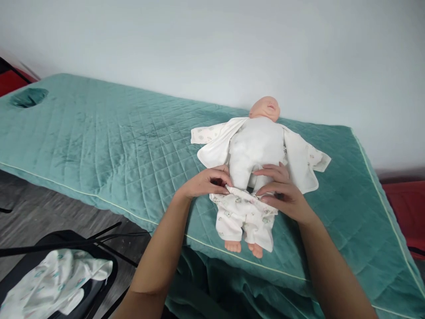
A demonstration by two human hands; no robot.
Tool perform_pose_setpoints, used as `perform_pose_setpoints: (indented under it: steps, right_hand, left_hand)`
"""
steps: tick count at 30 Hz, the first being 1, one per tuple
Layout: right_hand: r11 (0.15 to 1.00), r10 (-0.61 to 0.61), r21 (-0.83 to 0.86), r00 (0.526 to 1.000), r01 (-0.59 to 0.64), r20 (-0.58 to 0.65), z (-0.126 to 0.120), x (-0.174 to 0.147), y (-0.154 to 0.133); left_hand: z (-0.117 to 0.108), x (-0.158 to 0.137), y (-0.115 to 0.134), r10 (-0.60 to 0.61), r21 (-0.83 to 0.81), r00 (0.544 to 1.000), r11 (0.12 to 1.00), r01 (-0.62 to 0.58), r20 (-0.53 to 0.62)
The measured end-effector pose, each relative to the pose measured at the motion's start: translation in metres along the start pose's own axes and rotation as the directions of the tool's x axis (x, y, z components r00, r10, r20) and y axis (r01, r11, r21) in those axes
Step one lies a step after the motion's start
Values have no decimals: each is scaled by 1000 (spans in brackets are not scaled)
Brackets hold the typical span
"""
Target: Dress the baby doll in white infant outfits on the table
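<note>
A baby doll [257, 144] with a white cloth body lies on its back, its head toward the wall and its bare feet toward me. An open white jacket [217, 148] is spread out beneath it, with the sleeves out to both sides. Patterned baby pants [244, 212] cover the lower legs, the waistband at about thigh height. My left hand [212, 181] pinches the waistband at its left end. Over the right side of the waistband is my right hand [282, 190], thumb and fingers closed on the cloth edge.
The doll rests on a bed with a green quilted cover [133, 141], which has a face hole [29, 97] at the far left. A white wall [212, 48] runs behind. Lower left, a patterned white cloth [59, 281] lies on a black chair [102, 283]. Red objects [405, 212] show at both sides.
</note>
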State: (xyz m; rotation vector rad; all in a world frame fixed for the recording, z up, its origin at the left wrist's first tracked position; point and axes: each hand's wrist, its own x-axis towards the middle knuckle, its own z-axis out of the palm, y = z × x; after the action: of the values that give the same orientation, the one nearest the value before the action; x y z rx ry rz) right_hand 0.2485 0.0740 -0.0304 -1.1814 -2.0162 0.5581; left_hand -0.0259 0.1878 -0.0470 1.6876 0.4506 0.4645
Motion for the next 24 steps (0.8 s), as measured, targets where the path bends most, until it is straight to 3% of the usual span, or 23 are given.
perform_pose_setpoints:
  steps: [5, 10, 17, 20, 24]
  right_hand:
    - [999, 12, 47, 999, -14, 44, -4, -1, -3]
    - [999, 13, 47, 995, -17, 96, -5, 1, -5]
    - [998, 39, 43, 987, -46, 158, -2, 3, -7]
    - [985, 61, 155, 990, -81, 131, -2, 2, -2]
    - [929, 120, 354, 993, -109, -10, -3, -2, 6]
  left_hand:
    - [2, 0, -4, 22, -15, 996, 1000, -23, -92]
    - [6, 1, -10, 56, -133, 986, 988, -78, -157]
    - [12, 7, -16, 69, -217, 938, 965, -149, -338]
    - [13, 7, -20, 65, -260, 922, 950, -174, -382]
    - [14, 5, -22, -24, -307, 916, 945, -110, -399]
